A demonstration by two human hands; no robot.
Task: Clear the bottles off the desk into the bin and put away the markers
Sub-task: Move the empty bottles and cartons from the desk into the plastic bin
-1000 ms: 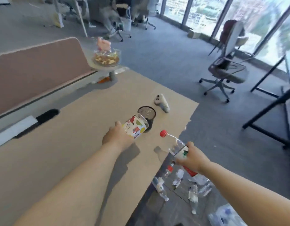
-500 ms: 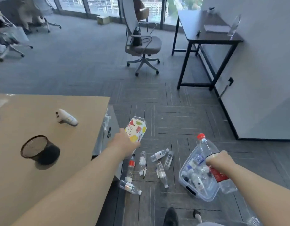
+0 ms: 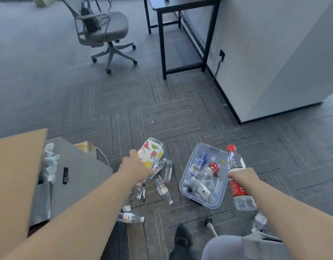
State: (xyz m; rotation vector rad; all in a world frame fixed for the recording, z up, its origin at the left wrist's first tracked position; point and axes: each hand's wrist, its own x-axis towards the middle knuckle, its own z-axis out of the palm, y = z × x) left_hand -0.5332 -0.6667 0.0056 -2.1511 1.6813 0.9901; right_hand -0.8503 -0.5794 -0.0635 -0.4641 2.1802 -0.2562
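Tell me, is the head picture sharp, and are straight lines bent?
Head view: soft motion blur, strongest on the left hand and desk edge; wide-angle lens bows the wall base; bottle labels in the bin are unreadable.

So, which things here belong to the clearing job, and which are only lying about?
Job:
- red-capped bottle in the right hand
- patterned bottle in the left hand
- clear bin with bottles inside
- loose bottles on the floor

Lying about:
- office chair
- black table
- wall socket
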